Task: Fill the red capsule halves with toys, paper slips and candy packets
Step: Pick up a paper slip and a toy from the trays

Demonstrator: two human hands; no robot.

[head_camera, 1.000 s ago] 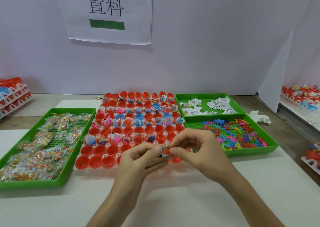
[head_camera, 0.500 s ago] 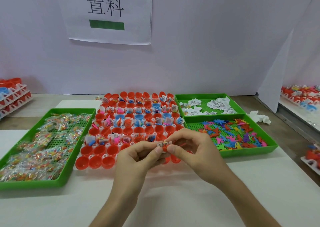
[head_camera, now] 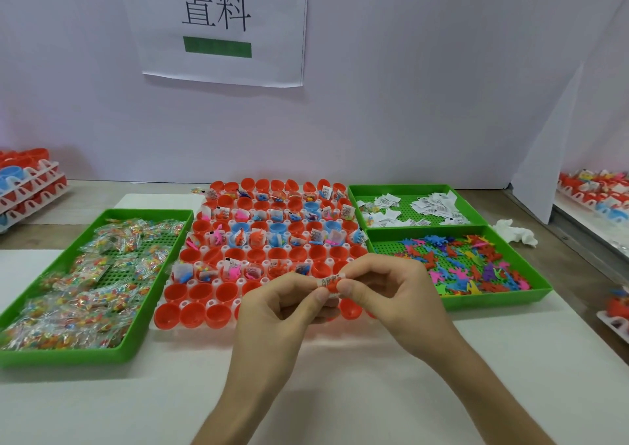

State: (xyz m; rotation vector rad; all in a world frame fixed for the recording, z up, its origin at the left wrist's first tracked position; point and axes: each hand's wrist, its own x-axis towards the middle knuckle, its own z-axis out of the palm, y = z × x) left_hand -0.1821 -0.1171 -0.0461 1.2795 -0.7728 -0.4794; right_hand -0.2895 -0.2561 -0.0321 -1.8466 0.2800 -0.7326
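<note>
A white rack [head_camera: 160, 310] of red capsule halves [head_camera: 199, 291] lies mid-table; its far rows hold toys, slips and packets, and the near-left cups look bare. Above the rack's near edge my left hand [head_camera: 282, 305] and my right hand [head_camera: 384, 291] meet, both pinching a small bundle: a printed paper slip [head_camera: 329, 279] around an orange toy. A green tray of candy packets [head_camera: 85, 274] sits left. On the right are a green tray of paper slips [head_camera: 415, 206] and a green tray of coloured toys [head_camera: 469, 264].
Stacked racks of red and blue capsule halves [head_camera: 27, 179] stand far left, with more racks [head_camera: 592, 193] far right behind a white partition [head_camera: 544, 158]. A crumpled white cloth [head_camera: 514, 232] lies by the toy tray. A paper sign [head_camera: 221, 26] hangs on the back wall.
Both hands have risen slightly away from me over the rack's near rows, and the slip now lies across the top of the orange toy between the fingertips.
</note>
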